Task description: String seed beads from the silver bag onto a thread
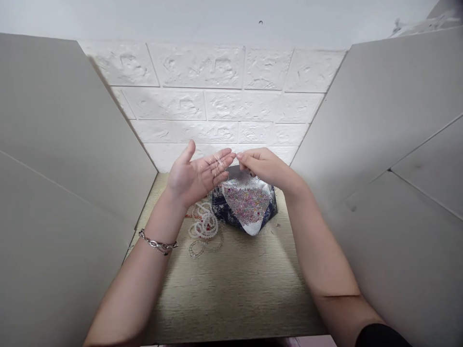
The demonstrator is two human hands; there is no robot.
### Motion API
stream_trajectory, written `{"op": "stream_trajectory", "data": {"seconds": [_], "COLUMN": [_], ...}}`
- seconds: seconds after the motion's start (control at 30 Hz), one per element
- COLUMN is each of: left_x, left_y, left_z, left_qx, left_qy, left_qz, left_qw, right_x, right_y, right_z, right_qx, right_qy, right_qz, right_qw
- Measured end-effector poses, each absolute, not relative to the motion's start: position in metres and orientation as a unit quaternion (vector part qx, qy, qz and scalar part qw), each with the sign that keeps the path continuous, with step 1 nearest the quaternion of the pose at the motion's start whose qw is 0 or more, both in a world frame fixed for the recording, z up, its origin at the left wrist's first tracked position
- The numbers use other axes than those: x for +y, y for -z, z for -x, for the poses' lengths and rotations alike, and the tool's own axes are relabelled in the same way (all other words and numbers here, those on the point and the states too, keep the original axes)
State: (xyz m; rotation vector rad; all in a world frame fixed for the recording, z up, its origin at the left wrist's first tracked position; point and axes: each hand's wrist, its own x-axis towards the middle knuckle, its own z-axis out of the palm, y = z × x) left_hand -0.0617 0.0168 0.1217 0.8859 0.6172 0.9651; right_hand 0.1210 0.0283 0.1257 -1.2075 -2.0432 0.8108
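While the left hand (195,176) is spread palm-up, bearing thin glinting pieces (219,163), the right hand (238,157) is pinched narrow beside it, grip contents indiscernible; bead strings (205,225) lie below the left, beads (248,203) in a pouch (219,206) below the right.

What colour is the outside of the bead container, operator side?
The container is dark blue with a pale pattern, seen best in the head view.

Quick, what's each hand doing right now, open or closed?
Left hand: open, palm up, thin shiny strands lying across it.
Right hand: closed in a pinch; can't tell whether it holds anything.
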Motion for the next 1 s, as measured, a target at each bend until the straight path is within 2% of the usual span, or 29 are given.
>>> {"op": "stream_trajectory", "data": {"seconds": [0.1, 0.17, 0.3, 0.4, 0.47, 0.67, 0.73, 0.83, 0.9, 1.0], "left_x": [0.014, 0.012, 0.012, 0.015, 0.018, 0.022, 0.023, 0.023, 0.022, 0.02], "left_y": [-0.126, -0.128, -0.129, -0.128, -0.127, -0.121, -0.119, -0.118, -0.119, -0.122], "left_z": [0.063, 0.063, 0.064, 0.066, 0.068, 0.066, 0.063, 0.061, 0.062, 0.067], "left_qx": [0.262, 0.254, 0.241, 0.235, 0.232, 0.293, 0.315, 0.308, 0.302, 0.308], "left_qy": [-0.476, -0.494, -0.521, -0.53, -0.535, -0.501, -0.487, -0.494, -0.496, -0.467], "left_qz": [-0.382, -0.37, -0.351, -0.333, -0.319, -0.337, -0.357, -0.378, -0.384, -0.39], "left_qw": [0.748, 0.745, 0.74, 0.743, 0.747, 0.741, 0.732, 0.72, 0.718, 0.731], "right_x": [0.026, 0.027, 0.027, 0.024, 0.025, 0.023, 0.016, 0.004, 0.0, 0.005], "right_y": [-0.126, -0.122, -0.112, -0.11, -0.114, -0.133, -0.141, -0.152, -0.156, -0.156], "right_z": [-0.124, -0.119, -0.098, -0.093, -0.101, -0.139, -0.144, -0.148, -0.153, -0.162], "right_qx": [-0.817, -0.833, -0.831, -0.805, -0.787, -0.742, -0.748, -0.778, -0.77, -0.708], "right_qy": [-0.403, -0.435, -0.506, -0.553, -0.563, -0.528, -0.499, -0.443, -0.405, -0.383], "right_qz": [0.377, 0.321, 0.196, 0.183, 0.212, 0.281, 0.311, 0.373, 0.432, 0.48], "right_qw": [0.169, 0.118, 0.123, 0.113, 0.132, 0.304, 0.308, 0.244, 0.235, 0.348]}}
